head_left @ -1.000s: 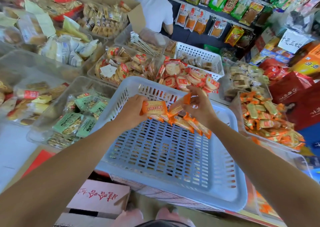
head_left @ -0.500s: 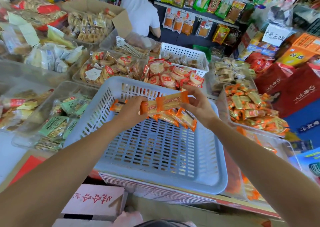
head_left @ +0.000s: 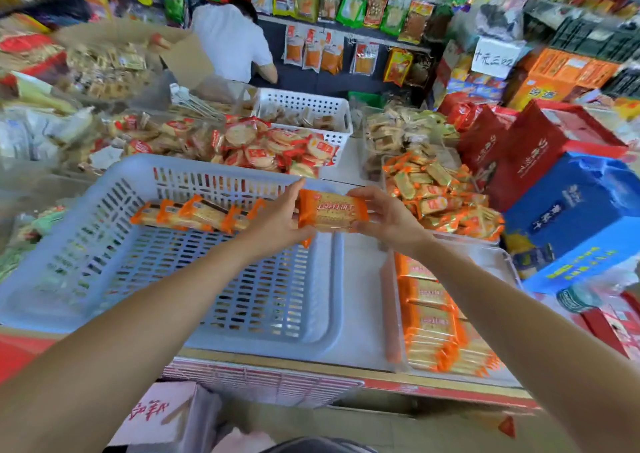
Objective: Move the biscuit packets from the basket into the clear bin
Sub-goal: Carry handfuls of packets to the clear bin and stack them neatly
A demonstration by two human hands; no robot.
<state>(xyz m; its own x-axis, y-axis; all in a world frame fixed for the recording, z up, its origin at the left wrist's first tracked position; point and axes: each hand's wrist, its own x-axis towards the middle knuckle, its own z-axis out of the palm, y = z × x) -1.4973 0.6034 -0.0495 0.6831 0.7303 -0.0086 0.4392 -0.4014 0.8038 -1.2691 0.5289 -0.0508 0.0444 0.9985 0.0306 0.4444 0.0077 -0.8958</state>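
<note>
The left hand (head_left: pixel 277 225) and right hand (head_left: pixel 389 220) each grip an end of one orange biscuit packet (head_left: pixel 330 211), held above the blue basket's (head_left: pixel 104 189) right rim; a row of packets (head_left: pixel 194 214) lies inside; the clear bin (head_left: pixel 491 258) just beside it holds stacked packets.

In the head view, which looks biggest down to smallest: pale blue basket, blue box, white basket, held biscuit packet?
1. pale blue basket
2. blue box
3. white basket, farther off, so its true size is unsure
4. held biscuit packet
</note>
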